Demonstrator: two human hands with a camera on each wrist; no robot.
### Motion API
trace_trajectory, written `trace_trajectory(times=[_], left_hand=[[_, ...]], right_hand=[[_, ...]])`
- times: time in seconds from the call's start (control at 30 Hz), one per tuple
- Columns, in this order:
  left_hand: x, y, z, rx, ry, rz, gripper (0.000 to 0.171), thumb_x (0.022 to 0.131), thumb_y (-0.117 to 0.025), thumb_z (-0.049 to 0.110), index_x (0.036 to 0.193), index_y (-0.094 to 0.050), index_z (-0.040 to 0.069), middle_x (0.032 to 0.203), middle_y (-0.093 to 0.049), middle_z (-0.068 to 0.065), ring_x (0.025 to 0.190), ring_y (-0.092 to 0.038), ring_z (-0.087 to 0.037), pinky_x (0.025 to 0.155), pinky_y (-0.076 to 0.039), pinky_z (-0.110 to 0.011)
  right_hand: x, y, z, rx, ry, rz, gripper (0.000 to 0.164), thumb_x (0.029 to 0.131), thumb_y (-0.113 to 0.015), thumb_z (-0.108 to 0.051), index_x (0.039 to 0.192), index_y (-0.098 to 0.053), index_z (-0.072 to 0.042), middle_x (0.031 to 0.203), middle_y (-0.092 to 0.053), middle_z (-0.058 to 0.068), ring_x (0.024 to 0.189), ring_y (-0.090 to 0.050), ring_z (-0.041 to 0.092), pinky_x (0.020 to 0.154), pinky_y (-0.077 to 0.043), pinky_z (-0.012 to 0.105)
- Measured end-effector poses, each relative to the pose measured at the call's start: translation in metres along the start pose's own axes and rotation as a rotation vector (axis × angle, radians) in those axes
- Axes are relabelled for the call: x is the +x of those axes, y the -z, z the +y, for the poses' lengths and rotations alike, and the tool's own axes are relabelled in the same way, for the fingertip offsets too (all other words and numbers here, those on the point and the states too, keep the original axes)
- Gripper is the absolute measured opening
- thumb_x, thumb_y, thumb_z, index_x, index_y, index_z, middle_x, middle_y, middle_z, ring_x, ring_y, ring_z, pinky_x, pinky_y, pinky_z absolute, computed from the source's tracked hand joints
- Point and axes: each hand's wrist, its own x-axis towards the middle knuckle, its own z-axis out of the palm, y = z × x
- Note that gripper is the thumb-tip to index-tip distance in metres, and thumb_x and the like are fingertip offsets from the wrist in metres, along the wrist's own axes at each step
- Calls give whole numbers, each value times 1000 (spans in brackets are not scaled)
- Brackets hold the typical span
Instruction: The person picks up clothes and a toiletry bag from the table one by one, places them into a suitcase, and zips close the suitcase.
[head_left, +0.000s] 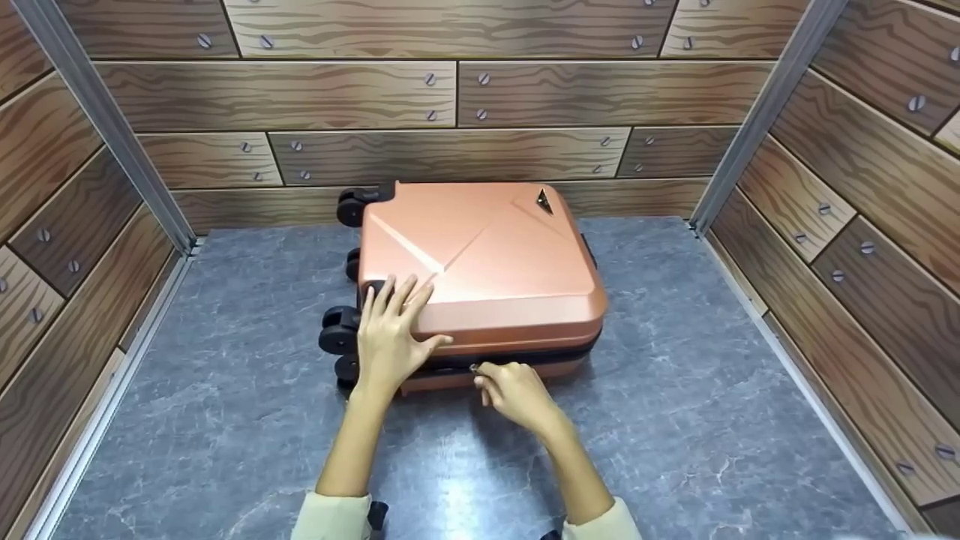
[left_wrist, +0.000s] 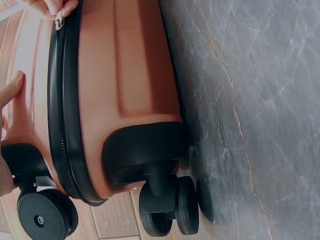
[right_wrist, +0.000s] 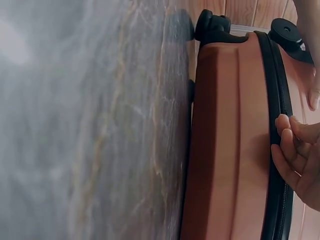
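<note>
Suitcase, R grip pinching zip-pull, (L atop)

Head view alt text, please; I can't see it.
A person's right hand pinches a zipper pull on the near side of a copper suitcase lying flat, wheels at picture left; the left hand rests on its near left corner. Grey marbled floor, wood-patterned walls.

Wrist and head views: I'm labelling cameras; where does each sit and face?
Head: on the head, facing forward and down at the suitcase; left hand, right hand, sleeves show.
Left wrist: on that wrist, facing the suitcase's side; both hands partly show.
Right wrist: on that wrist, facing the same side; both hands partly show.
Wrist views share the zipper.
</note>
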Motion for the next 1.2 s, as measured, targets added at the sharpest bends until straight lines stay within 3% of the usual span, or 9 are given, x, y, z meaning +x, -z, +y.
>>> trace_trajectory(times=[0.3, 0.6, 0.73, 1.0, 1.2], left_hand=[[-1, 0, 1, 9, 4, -14, 78, 57, -75, 59, 121, -62, 16, 122, -57, -9, 119, -43, -36, 101, -27, -52], [-5, 0, 1, 13, -2, -16, 79, 57, -75, 58, 122, -61, 16, 123, -57, -9, 119, -44, -36, 101, -27, -52], [-4, 3, -1, 22, 2, -25, 79, 58, -75, 58, 124, -60, 17, 124, -56, -9, 120, -43, -35, 102, -26, -51], [-4, 3, -1, 11, 1, -29, 78, 59, -76, 56, 123, -60, 16, 125, -56, -9, 121, -42, -35, 103, -24, -51], [-6, 1, 2, -14, 17, -7, 77, 58, -76, 55, 122, -61, 14, 125, -55, -10, 122, -40, -35, 102, -25, -51]], right_hand=[[10, -12, -10, 31, 22, -33, 12, 87, -61, -11, 75, -59, -11, 56, -60, -10, 49, -55, 3, 48, -46, 22], [7, -3, -14, 33, -106, -136, 15, 91, -57, -24, 89, -66, -12, 55, -55, -17, 50, -51, 0, 57, -49, 31], [3, 8, -13, 55, -138, -133, 17, 91, -57, -25, 93, -69, -12, 59, -57, -15, 51, -51, 0, 58, -49, 31], [5, 57, -10, 89, -139, 0, 14, 90, -58, -19, 98, -68, -12, 67, -62, -10, 56, -55, 3, 60, -48, 28], [21, 94, -4, 90, 0, 251, 16, 88, -60, -7, 102, -66, -3, 86, -66, 3, 76, -60, 13, 71, -50, 27]])
